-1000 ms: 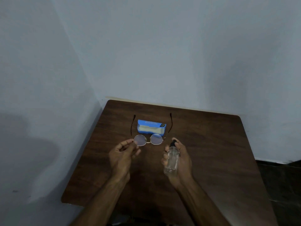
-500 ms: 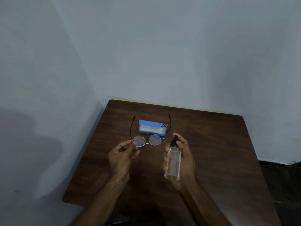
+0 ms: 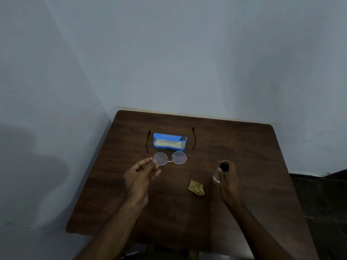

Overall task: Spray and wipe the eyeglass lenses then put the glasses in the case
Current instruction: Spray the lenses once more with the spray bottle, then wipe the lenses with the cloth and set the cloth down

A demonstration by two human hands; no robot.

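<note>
Round thin-rimmed eyeglasses (image 3: pixel 170 158) with their temples unfolded are held above the dark wooden table (image 3: pixel 253 166). My left hand (image 3: pixel 140 175) pinches them at the left lens rim. Behind them lies an open blue glasses case (image 3: pixel 170 140) with a pale lining. My right hand (image 3: pixel 226 180) grips a small clear spray bottle (image 3: pixel 217 176) with a black cap, off to the right of the glasses. A crumpled yellow cloth (image 3: pixel 196 187) lies on the table between my hands.
The table stands in a corner, with pale walls at its left and back edges. Dark floor (image 3: pixel 323 203) shows to the right of it.
My right hand has carried the spray bottle to the right and away from the glasses, which uncovers the yellow cloth. The left hand still holds the glasses in the same spot.
</note>
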